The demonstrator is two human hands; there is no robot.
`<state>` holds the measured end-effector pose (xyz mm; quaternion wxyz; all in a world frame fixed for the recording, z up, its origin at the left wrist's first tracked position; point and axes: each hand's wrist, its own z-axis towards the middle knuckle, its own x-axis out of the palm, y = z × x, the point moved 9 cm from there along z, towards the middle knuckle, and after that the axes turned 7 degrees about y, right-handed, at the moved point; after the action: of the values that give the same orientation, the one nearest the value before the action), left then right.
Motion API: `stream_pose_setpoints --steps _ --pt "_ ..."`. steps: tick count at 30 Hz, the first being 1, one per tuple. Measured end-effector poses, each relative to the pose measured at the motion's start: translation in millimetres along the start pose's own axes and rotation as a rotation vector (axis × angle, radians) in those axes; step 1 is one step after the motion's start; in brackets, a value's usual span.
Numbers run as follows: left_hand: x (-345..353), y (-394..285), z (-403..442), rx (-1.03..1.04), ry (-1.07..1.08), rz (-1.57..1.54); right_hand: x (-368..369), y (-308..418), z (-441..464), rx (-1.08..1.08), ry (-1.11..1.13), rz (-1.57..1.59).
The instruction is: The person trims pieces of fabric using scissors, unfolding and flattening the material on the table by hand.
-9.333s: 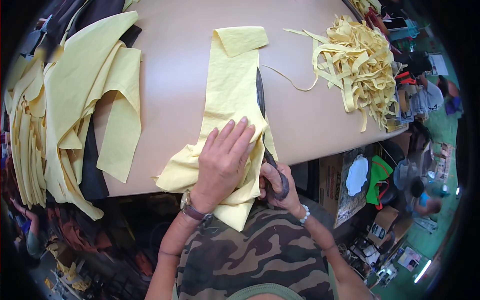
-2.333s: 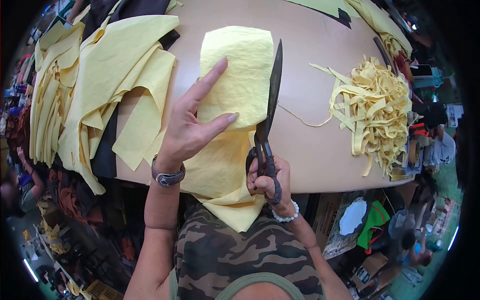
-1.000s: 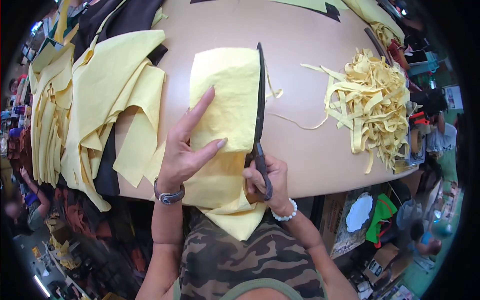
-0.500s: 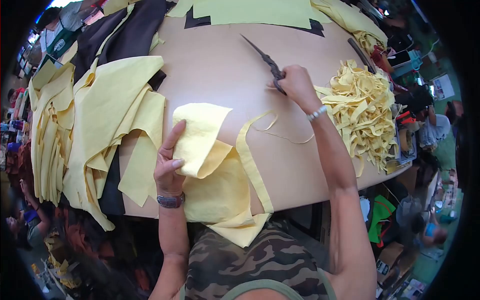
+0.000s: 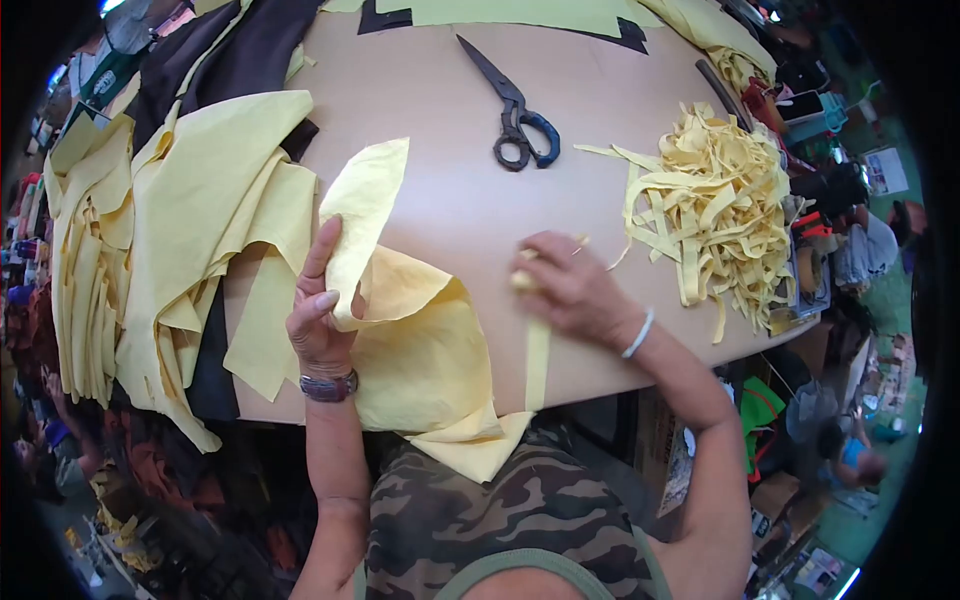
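My left hand (image 5: 322, 300) is closed on a piece of yellow fabric (image 5: 425, 370), thumb in front and fingers behind. The piece curls up past the fingertips, and its lower end hangs over the table's front edge onto my lap. My right hand (image 5: 575, 285), a little blurred, grips a narrow yellow fabric strip (image 5: 538, 365) bunched in its fingers. The strip's tail runs down to the front edge. Beyond both hands, the dark scissors (image 5: 515, 115) lie on the table, blades pointing away to the left, with no hand on them.
A heap of yellow strips (image 5: 715, 210) is at the table's right. Large yellow fabric pieces (image 5: 200, 210) and dark fabric (image 5: 235, 70) cover the left side. A pale yellow sheet (image 5: 530, 12) lies at the far edge. Several people are around the room.
My right hand has let go of the scissors, come back toward me and taken hold of the strip. My left hand still holds the fabric, whose top edge has tilted.
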<state>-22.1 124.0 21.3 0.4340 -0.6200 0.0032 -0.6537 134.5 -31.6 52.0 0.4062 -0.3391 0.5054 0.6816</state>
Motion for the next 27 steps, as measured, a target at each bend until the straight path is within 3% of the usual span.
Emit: stream_pose_setpoints --steps 2,4,7,10,14,16,18,20,22,24,27 --pt "-1.1 1.9 -0.5 -0.008 -0.015 0.015 -18.6 -48.9 -15.9 0.057 0.019 -0.155" --pt "-2.4 4.4 -0.7 -0.016 -0.034 0.031 -47.3 -111.4 -26.8 0.333 0.033 -0.282" --pt "-3.5 5.3 -0.9 -0.036 -0.094 0.074 -127.4 -161.1 -28.6 0.309 -0.189 -0.522" --pt "-4.7 6.7 -1.1 -0.053 -0.100 0.113 -212.2 -155.1 -23.3 0.288 -0.386 -0.747" --pt "-4.5 11.2 -2.9 -0.098 -0.118 0.203 -269.9 -154.6 -23.6 0.388 -0.432 -0.967" --pt "-0.9 11.3 -5.9 -0.123 -0.158 0.290 -273.1 -176.5 -22.1 0.648 -0.217 -1.211" --pt "3.5 14.4 -4.9 -0.172 -0.108 0.365 -256.1 -157.4 -13.2 0.486 -0.282 -1.520" --pt "9.5 18.6 -2.5 -0.231 -0.084 0.475 -217.5 -122.6 13.6 0.328 -0.293 -1.349" --pt "11.2 24.8 -3.8 -0.349 -0.084 0.544 -169.1 -99.1 33.2 0.195 -0.348 -0.799" --pt "8.1 35.8 -6.2 -0.517 -0.102 0.562 -109.1 -100.8 52.3 0.235 -0.212 -0.367" --pt "29.7 29.5 5.9 -0.468 0.078 0.813 -50.9 -98.1 73.6 0.415 -0.158 -0.207"
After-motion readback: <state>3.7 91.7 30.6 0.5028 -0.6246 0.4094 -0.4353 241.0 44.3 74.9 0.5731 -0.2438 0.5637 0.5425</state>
